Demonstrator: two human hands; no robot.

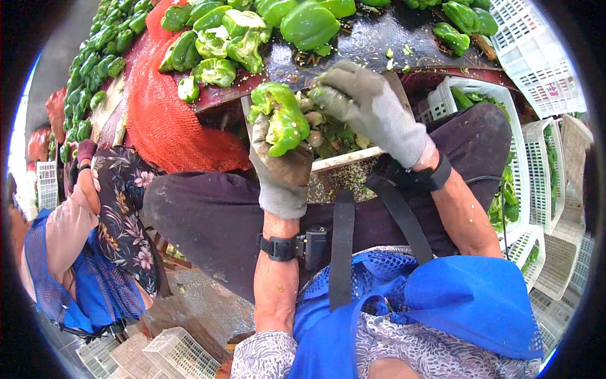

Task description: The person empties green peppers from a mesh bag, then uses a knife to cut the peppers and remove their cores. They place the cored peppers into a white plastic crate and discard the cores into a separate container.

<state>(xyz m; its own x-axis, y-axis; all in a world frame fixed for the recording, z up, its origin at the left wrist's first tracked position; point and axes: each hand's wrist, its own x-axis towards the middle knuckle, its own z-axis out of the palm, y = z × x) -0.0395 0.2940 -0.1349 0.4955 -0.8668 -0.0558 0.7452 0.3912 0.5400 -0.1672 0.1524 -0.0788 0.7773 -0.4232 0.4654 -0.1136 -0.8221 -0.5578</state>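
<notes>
My left hand, in a soiled grey work glove, grips a cut-open green bell pepper whose pale inside shows. Beside it, my right hand in a like glove is raised with bent fingers; its fingertips are blurred, and I cannot tell if anything is between them. Below both hands a white bin on the lap side of the table holds pepper cores and green scraps. Cut pepper pieces and a whole green bell pepper lie on the tabletop above.
Red mesh netting drapes over the table edge at left, near a long heap of green peppers. White plastic crates of peppers stand at right. A co-worker in a blue vest sits at left. More crates are at lower left.
</notes>
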